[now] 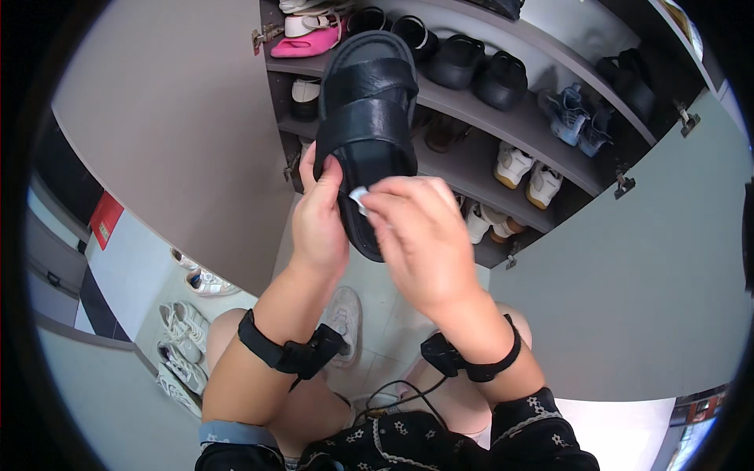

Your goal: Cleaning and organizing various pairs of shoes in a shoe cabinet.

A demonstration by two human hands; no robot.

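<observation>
A black sandal (366, 118) with wide crossed straps is held up in front of me, its toe end pointing away. My left hand (320, 208) grips its left edge, thumb on top and the other fingers mostly hidden behind the sole. Over the heel part, my right hand (424, 231) pinches a small white wipe or tissue (359, 198) against or just above the insole; I cannot tell if it touches. Each forearm wears a black strap with a small box.
Ahead stands an open shoe cabinet with shelves (471, 106) of black clogs (503, 81), white sneakers (514, 163) and a pink shoe (305, 42). Its left door (173, 133) and right door (628, 290) swing out on both sides. Several white shoes (182, 328) line the floor at left.
</observation>
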